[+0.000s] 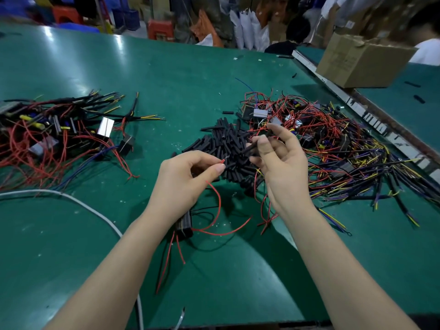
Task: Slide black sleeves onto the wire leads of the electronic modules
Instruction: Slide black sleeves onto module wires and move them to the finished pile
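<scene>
My left hand (183, 177) pinches the stripped tip of a red wire lead (217, 203) between thumb and forefinger. That lead loops down to a black module (184, 225), which hangs or rests just under my left wrist with more red leads trailing from it. My right hand (279, 160) pinches a black sleeve (252, 147) in its fingertips, a short gap to the right of the wire tip. A heap of loose black sleeves (226, 144) lies on the green table (166, 75) just beyond both hands.
A pile of modules with tangled red, yellow and black wires (333, 148) lies at the right, and another pile of modules with wires (54, 132) at the left. A white cable (78, 203) curves across the near left. A cardboard box (362, 60) stands beyond a metal rail (371, 117).
</scene>
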